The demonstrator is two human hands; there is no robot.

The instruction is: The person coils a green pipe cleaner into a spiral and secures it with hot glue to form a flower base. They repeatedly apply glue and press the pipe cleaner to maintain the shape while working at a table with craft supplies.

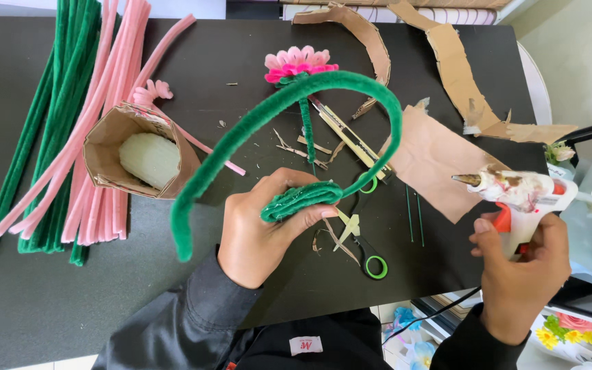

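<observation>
The left hand (263, 226) has its grip closed on a folded coil of fuzzy green pipe cleaner (301, 199), pinched between thumb and fingers; from that grip one long green strand arches up and over, ending free to the left. The right hand (519, 274) wraps its grip around the handle of a white hot-glue gun (522, 195), nozzle aimed toward the coil but well apart from it. Just beyond the left grip, green-handled scissors (368, 226) lie on the black counter (35, 301).

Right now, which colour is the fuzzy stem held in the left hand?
Green; the fuzzy stem shows best in the head view.
</observation>
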